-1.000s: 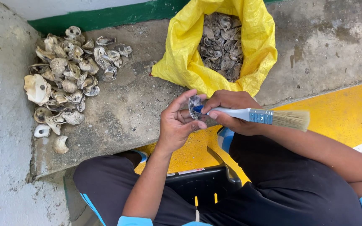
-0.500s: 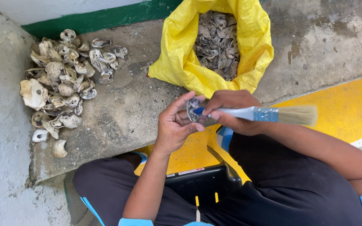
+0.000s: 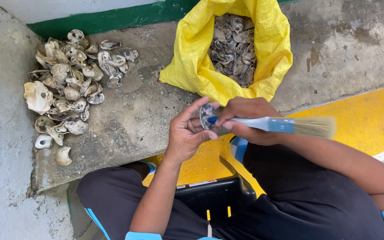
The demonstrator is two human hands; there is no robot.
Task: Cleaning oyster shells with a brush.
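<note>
Beside yellow bag [image 3: 192,66], shell pile [image 3: 67,84].

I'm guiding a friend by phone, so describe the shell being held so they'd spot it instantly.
Start at the yellow sack of shells, then drop to the two hands just below it. The shell is pinched in the left hand, the only one off the concrete, touched by the brush handle.

Open yellow sack [image 3: 192,66] on concrete ledge [image 3: 134,124]

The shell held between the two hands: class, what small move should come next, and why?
Probably turn the paintbrush round: the right hand holds it with the handle tip against the shell and the bristles pointing away, while the left hand steadies the shell.
</note>
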